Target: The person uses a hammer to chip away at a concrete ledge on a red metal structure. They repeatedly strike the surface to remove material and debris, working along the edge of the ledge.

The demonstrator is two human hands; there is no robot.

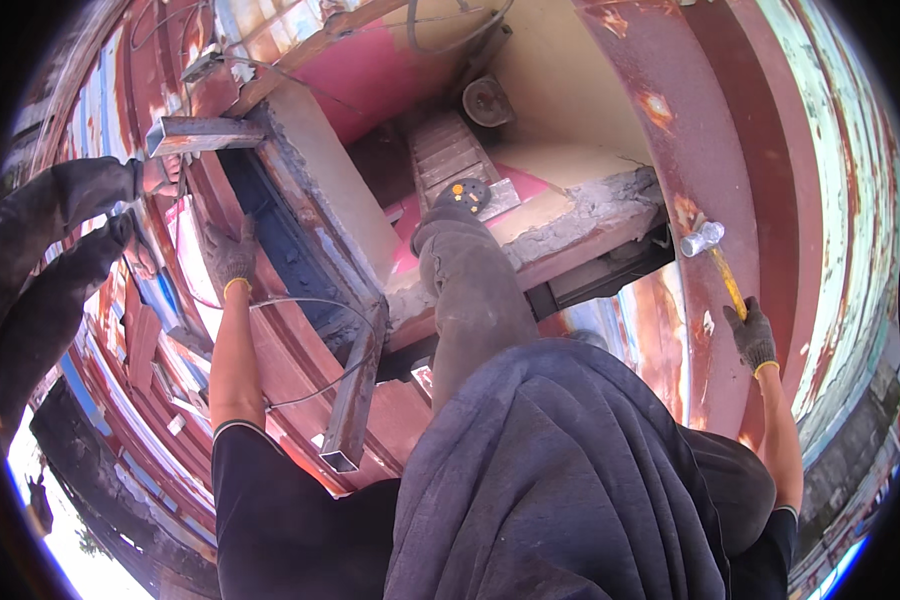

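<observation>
In a grey work glove, my right hand (753,338) grips the end of a hammer's yellow handle. The hammer (703,239) has a silvery, blocky head that lies against a rust-brown metal roof sheet (720,180). My left hand (232,255), also gloved, rests at the edge of another reddish roof sheet (300,340) with its fingers apart and holds nothing. Just right of it runs a dark blue-grey gap beside a concrete-edged opening (320,190). One of my legs (475,290) reaches down into that opening, its foot on a step-like surface.
Broken concrete (590,215) lines the opening's near edge. Square steel tubes, one cut end (342,458) near my left arm and another (205,134) farther off, jut out. A thin cable (320,300) loops past my left forearm. At far left, another person's feet (150,255) stand on the sheets.
</observation>
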